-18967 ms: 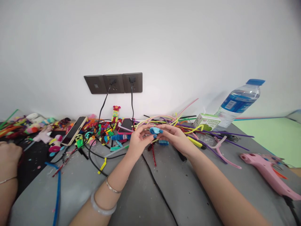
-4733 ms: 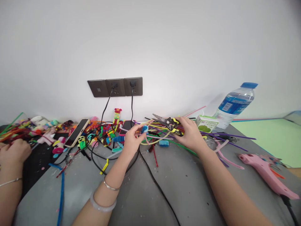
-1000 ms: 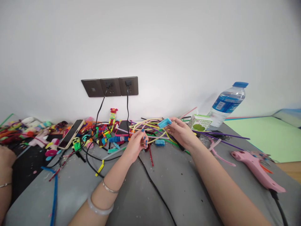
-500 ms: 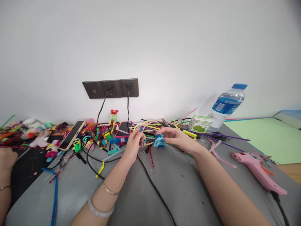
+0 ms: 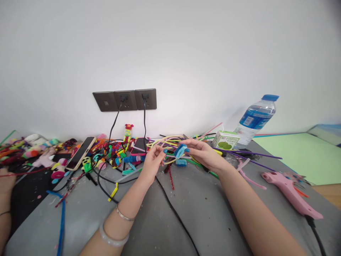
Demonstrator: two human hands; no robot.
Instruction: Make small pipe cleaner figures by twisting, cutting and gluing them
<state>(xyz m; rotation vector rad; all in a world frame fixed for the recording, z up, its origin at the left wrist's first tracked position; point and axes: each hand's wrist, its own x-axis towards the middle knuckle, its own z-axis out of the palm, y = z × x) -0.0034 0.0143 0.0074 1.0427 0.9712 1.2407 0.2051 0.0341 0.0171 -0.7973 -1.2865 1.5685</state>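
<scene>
Between the thumb and fingers of my right hand [image 5: 199, 153] is a small piece of folded blue pipe cleaner [image 5: 180, 151], tilted and held just above the table. My left hand [image 5: 153, 161] is a little to the left of it, apart from it, with thumb and fingertips pinched together. Whatever that pinch may hold is hidden. Below the held piece, a light blue fuzzy block [image 5: 181, 162] lies on the table. Behind both hands spreads a loose pile of yellow, pink and purple pipe cleaners [image 5: 170, 140].
To the right lie a pink glue gun [image 5: 290, 193] and pliers [image 5: 295, 177]; a water bottle [image 5: 254, 121] leans by a juice box [image 5: 226, 140]. Leftward are a phone [image 5: 82, 153], colourful fuzzy figures [image 5: 60, 169] and black cables [image 5: 176, 213]. Another person's hand [image 5: 6, 181] is at far left.
My right hand has lifted and turned the blue piece slightly, and the light blue block beneath it now shows. My left hand has shifted a little. The other person's hand has moved slightly.
</scene>
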